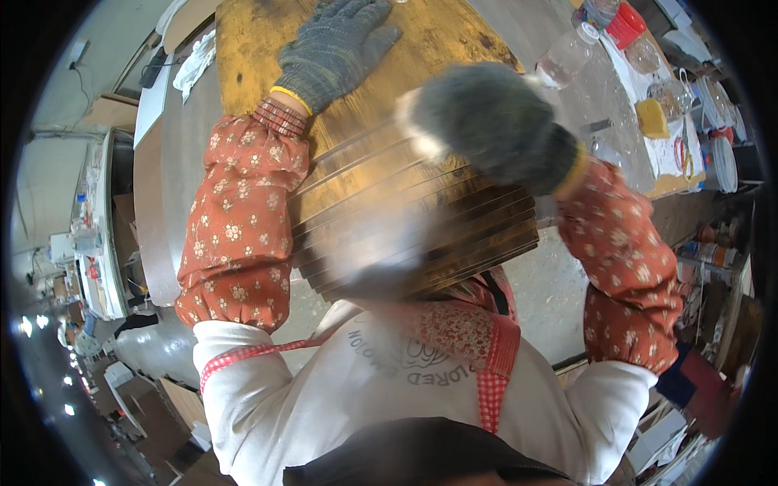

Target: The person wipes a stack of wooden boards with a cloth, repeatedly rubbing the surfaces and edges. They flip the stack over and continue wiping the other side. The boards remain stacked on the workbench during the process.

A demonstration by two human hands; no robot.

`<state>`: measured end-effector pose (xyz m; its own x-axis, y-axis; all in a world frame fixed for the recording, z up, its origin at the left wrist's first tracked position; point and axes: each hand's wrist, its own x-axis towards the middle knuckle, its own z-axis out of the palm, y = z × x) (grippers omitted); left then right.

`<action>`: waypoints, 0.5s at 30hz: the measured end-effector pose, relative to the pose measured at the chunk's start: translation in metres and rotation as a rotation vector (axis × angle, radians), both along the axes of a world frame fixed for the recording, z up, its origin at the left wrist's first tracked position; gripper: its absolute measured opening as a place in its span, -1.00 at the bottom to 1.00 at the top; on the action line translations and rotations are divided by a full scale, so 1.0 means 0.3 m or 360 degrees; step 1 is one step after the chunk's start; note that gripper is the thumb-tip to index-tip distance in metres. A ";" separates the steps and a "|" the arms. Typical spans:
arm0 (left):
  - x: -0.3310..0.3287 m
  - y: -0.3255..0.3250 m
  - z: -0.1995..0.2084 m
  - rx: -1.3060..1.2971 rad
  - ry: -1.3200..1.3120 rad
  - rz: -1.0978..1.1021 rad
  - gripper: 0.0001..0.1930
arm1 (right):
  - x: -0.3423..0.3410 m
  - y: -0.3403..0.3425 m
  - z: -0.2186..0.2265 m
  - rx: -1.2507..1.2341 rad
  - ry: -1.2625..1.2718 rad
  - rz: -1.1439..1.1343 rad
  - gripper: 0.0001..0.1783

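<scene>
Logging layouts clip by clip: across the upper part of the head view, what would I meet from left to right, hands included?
White cloth → left gloved hand → right gloved hand → yellow block.

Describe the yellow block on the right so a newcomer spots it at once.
Start at the stacked brown boards and go right, past the right gloved hand. On the white sheet there, find a small yellow block. Its solid yellow sets it apart from the clear bottle and red tub farther up.
</scene>
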<state>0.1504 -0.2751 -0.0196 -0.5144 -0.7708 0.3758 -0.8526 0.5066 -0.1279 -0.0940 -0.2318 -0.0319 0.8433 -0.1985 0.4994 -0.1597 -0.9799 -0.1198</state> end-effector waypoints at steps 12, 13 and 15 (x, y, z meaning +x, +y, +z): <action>-0.033 0.034 0.005 -0.0218 0.0113 -0.0068 -0.62 | -0.106 -0.024 0.044 -0.0311 0.0097 -0.0238 -0.75; -0.025 0.024 -0.002 -0.0184 0.0108 -0.0059 -0.62 | -0.067 -0.019 0.005 -0.0407 0.0154 -0.0237 -0.74; -0.005 0.003 -0.012 -0.0114 0.0088 -0.0061 -0.60 | 0.006 -0.009 -0.076 -0.0251 -0.0042 -0.0176 -0.76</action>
